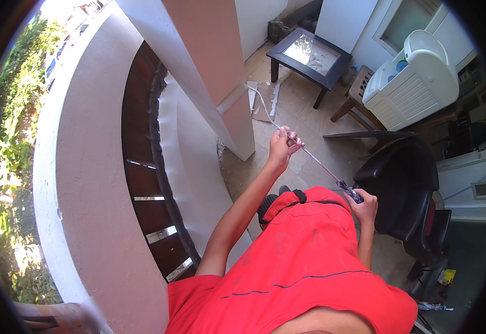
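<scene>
A thin pale cord [317, 160] runs taut on a slant between my two hands. My left hand [283, 147] is closed on it, thumb and fingers curled around. Beyond that hand the cord goes on up and left to the edge of the pink and white pillar [207, 61], passing out of sight there. At the cord's near end is a small dark, mottled bundle [356, 196], whose exact kind I cannot make out. My right hand [365, 207] is closed around this bundle, in front of my red shirt.
A curved wall [98, 222] with dark slats stands at my left. Ahead is a low dark table [310, 53] with a glass top. To the right are a wooden stool [360, 92] carrying a white plastic basket [415, 92], and a black chair [399, 183]. Flat cardboard [263, 103] lies beside the pillar.
</scene>
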`<action>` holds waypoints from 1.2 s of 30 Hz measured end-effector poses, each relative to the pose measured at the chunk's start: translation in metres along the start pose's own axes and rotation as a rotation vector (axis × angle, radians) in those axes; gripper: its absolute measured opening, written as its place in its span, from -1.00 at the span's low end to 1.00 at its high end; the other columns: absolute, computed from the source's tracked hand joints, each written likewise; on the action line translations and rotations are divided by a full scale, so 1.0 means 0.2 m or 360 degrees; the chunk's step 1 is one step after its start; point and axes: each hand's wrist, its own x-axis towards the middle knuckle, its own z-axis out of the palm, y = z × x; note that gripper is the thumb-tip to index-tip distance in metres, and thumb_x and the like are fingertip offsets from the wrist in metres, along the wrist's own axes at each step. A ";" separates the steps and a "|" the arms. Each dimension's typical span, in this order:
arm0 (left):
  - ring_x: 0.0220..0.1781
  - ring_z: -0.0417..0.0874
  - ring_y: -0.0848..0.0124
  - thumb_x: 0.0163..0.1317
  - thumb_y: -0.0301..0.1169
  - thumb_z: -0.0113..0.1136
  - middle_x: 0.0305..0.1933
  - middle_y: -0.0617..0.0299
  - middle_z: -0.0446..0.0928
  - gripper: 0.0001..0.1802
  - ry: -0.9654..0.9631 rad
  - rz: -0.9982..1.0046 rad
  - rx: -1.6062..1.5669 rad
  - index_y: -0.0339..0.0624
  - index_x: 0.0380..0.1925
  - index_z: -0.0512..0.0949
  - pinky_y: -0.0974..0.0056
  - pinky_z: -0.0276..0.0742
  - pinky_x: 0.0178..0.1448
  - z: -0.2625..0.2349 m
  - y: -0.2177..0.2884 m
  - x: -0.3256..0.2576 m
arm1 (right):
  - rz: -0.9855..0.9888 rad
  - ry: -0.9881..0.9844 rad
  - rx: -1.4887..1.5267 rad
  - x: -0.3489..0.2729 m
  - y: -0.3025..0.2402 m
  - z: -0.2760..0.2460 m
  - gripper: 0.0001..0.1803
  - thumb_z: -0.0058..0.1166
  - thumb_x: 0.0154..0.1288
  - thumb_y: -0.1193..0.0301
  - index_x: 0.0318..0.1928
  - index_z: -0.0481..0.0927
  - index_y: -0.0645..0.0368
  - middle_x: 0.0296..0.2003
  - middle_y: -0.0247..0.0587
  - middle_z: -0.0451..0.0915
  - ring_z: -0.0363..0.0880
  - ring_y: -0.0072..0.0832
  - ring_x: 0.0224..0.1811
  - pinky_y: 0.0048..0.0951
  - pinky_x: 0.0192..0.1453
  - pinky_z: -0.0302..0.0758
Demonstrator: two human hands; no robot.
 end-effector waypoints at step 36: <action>-0.31 0.51 0.30 0.38 -0.38 -0.22 -0.39 0.21 0.34 -0.84 0.0250 -0.0346 -0.0096 -0.15 -0.11 0.16 0.06 0.56 -0.03 -0.39 -0.21 0.14 | -0.0145 -0.0292 -0.0217 0.02 0.07 0.11 -0.71 0.23 0.03 0.15 -0.41 0.66 0.13 -0.59 -0.06 0.56 0.58 -0.18 -0.55 -0.32 -0.47 0.49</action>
